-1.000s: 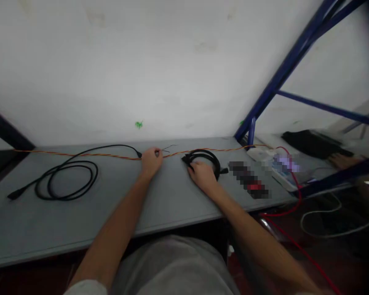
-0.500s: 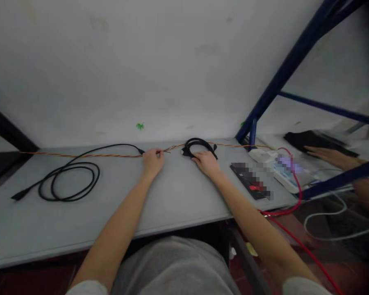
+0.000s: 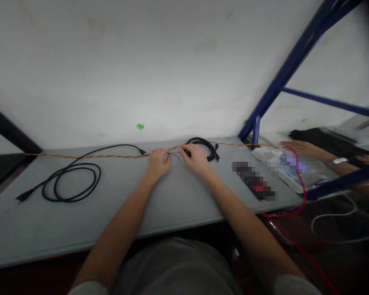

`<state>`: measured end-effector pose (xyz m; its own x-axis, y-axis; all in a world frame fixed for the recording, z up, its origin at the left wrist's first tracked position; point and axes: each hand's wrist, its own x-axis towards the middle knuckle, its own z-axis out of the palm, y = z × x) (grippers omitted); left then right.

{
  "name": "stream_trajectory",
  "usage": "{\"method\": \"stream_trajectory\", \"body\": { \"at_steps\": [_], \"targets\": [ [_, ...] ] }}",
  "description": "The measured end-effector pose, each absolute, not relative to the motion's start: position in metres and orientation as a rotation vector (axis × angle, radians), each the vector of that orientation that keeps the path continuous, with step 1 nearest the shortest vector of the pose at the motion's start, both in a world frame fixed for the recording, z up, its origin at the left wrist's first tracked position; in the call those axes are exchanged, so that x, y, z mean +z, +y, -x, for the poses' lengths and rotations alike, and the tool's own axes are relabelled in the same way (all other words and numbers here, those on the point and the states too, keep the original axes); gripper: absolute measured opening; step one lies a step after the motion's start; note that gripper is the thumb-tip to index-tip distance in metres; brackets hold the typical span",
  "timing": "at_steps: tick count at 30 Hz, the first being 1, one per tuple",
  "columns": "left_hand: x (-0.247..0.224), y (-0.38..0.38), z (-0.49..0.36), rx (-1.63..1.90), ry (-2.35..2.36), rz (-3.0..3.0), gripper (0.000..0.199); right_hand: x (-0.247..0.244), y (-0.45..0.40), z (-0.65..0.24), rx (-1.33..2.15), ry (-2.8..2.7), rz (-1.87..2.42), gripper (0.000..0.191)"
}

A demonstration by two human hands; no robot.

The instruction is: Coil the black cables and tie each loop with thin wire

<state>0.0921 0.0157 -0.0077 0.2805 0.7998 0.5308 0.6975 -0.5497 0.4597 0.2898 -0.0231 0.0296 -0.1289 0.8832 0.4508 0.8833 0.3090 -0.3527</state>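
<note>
My left hand (image 3: 159, 164) is closed in a pinch on a thin black wire tie (image 3: 176, 155), above the back part of the table. One end of the tie curls down in the gap between my hands. My right hand (image 3: 197, 159) is also closed, its fingertips at the tie's other end. Behind my right hand lies a coiled black cable (image 3: 209, 148), partly hidden by it, with its plugs at the right side. A second black cable (image 3: 70, 200) lies in loose loops to the left, its thin end reaching close to my left hand.
An orange twisted cord (image 3: 113, 155) runs along the table (image 3: 184, 205) by the wall. To the right are a dark blurred packet (image 3: 253, 182), a white power strip (image 3: 290, 176), a red cable (image 3: 303, 192) and a blue frame post (image 3: 283, 73). Another person's hand (image 3: 307, 149) rests beyond.
My right hand has left the coiled cable and moved left to the wire tie. My left hand has shifted slightly right. The other person's hand has moved left.
</note>
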Motion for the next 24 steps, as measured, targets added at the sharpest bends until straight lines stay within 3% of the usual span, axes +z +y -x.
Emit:
{"method": "stream_trajectory", "body": {
  "at_steps": [15, 24],
  "targets": [
    [-0.006, 0.025, -0.083, 0.911, 1.452, -2.462, 0.020, 0.009, -0.034, -0.295, 0.307, -1.716, 1.803, 0.030],
    [-0.005, 0.022, -0.085, 0.780, 1.325, -2.519, 0.016, 0.008, -0.026, -0.315, 0.354, -1.540, 1.719, 0.027]
  ]
}}
